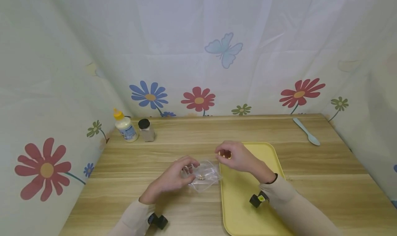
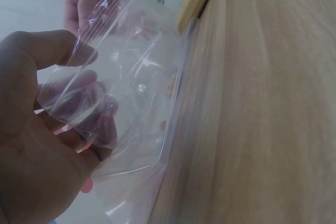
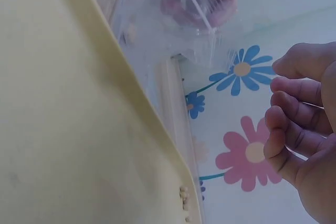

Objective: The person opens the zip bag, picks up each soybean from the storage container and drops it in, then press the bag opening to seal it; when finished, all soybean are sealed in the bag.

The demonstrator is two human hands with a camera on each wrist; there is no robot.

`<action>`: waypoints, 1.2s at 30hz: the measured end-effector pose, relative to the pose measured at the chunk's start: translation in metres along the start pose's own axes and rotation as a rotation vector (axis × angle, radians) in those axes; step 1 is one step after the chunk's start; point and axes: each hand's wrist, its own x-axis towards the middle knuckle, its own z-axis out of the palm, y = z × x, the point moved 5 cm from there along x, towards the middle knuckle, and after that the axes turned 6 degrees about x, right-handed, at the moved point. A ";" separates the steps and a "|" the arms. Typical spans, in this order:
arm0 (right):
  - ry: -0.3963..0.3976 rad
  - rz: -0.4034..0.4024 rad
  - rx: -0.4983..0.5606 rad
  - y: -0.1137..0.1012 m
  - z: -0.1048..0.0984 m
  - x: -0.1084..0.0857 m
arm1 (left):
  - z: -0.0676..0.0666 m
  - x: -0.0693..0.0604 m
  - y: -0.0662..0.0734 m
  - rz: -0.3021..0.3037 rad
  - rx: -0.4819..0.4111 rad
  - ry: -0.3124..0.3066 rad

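A clear plastic bag (image 1: 206, 180) with small pale pieces (image 1: 201, 177) inside lies left of the yellow tray (image 1: 245, 201). The left hand (image 1: 175, 175) holds the bag by its mouth; in the left wrist view, the fingers of the left hand (image 2: 47, 124) curl round the bag (image 2: 142, 87), part of them seen through the plastic. Over the tray's far left corner hovers the right hand (image 1: 240, 158), fingers loosely bent. The right wrist view shows nothing in the right hand (image 3: 310, 114). More small pale pieces (image 3: 184, 198) lie in the tray's corner.
At the back left stand a white bottle with a yellow cap (image 1: 126, 127) and a black-lidded jar (image 1: 146, 130). A light blue spoon (image 1: 306, 131) lies at the back right. Behind the wooden table (image 1: 192, 132) hangs a flowered curtain (image 1: 186, 49).
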 end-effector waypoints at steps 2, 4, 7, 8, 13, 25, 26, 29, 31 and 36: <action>0.002 0.014 0.003 0.004 -0.001 0.000 | 0.000 0.000 0.000 0.005 -0.001 0.003; 0.012 0.024 0.003 0.010 -0.002 0.000 | 0.001 0.000 0.000 0.008 0.000 0.005; 0.031 0.043 -0.008 0.017 -0.003 -0.001 | 0.001 0.000 -0.001 0.009 -0.003 0.007; 0.036 0.047 -0.014 0.020 -0.004 -0.001 | 0.001 0.000 -0.001 0.008 -0.003 0.006; 0.055 0.067 -0.045 0.031 -0.007 0.000 | 0.001 0.000 -0.001 0.004 -0.008 0.000; 0.079 0.125 -0.076 0.050 -0.011 0.001 | 0.002 -0.001 -0.003 -0.002 0.003 0.004; 0.078 0.131 -0.076 0.051 -0.011 0.001 | 0.002 -0.002 -0.003 -0.002 0.002 0.004; 0.076 0.153 -0.083 0.058 -0.012 0.000 | 0.003 -0.002 -0.003 0.000 0.003 0.005; 0.074 0.168 -0.093 0.063 -0.012 0.000 | 0.003 -0.002 -0.003 -0.002 0.003 0.005; 0.076 0.185 -0.119 0.073 -0.014 -0.001 | 0.002 0.000 -0.004 -0.005 0.001 0.004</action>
